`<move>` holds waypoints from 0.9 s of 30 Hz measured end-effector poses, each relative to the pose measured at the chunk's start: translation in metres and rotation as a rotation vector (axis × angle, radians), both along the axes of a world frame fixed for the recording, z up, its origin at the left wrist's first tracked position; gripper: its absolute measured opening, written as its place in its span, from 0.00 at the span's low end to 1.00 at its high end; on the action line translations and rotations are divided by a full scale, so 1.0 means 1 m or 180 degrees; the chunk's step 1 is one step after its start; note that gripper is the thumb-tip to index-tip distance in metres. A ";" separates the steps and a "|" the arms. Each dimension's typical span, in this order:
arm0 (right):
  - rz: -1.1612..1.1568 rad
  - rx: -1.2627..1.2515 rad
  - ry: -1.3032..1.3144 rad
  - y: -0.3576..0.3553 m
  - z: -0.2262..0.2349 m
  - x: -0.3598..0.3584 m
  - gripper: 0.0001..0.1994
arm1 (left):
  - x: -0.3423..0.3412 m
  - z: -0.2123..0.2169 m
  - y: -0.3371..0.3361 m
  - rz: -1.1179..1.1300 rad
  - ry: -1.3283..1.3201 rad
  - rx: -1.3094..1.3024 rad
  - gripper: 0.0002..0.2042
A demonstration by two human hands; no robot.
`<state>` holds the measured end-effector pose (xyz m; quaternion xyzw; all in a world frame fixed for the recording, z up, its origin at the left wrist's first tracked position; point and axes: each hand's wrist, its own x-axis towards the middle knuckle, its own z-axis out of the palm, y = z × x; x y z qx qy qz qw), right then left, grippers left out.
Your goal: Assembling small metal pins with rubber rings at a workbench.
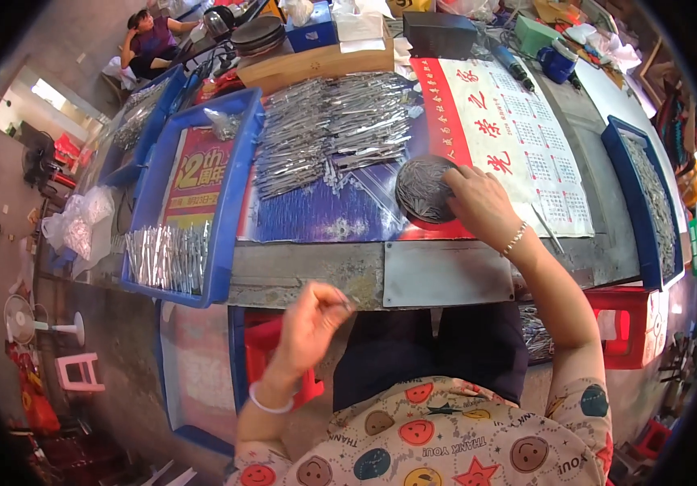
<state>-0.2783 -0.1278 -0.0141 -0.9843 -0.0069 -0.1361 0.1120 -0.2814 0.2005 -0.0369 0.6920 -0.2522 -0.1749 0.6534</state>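
Far left of the left hand, a blue tray [231, 202] holding a row of small clear packets [168, 257] at its near end. Left hand [309, 322] raised just in front of the table's near edge, fingers pinched together on a thin silvery piece [347, 304], too small to tell more. Beyond that pinch, up and away on the table, a heap of silvery packets [328, 130] spread over a blue sheet [316, 215]. Between the two hands, a bare grey metal plate [445, 273] at the table edge. Right hand [479, 202] resting palm down, fingers bent onto the right rim of a round dark dish [423, 190] filled with fine metal pins; whether any pin is actually gripped cannot be told. Under and beyond that hand, a red and white calendar sheet [518, 138]. Far right of it, another blue tray [654, 206] with more silvery pieces.
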 end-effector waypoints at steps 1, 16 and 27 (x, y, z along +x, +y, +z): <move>-0.0038 -0.0379 0.0254 0.001 -0.002 0.008 0.07 | -0.016 -0.001 -0.002 -0.0043 0.0312 -0.0369 0.06; 0.0028 -0.0219 0.0207 0.002 -0.004 0.029 0.04 | -0.101 -0.006 -0.003 -0.0627 0.1263 -0.0641 0.14; 0.0161 0.3153 0.0449 0.017 0.028 -0.041 0.06 | -0.102 0.002 -0.039 -0.0429 0.1561 -0.1070 0.11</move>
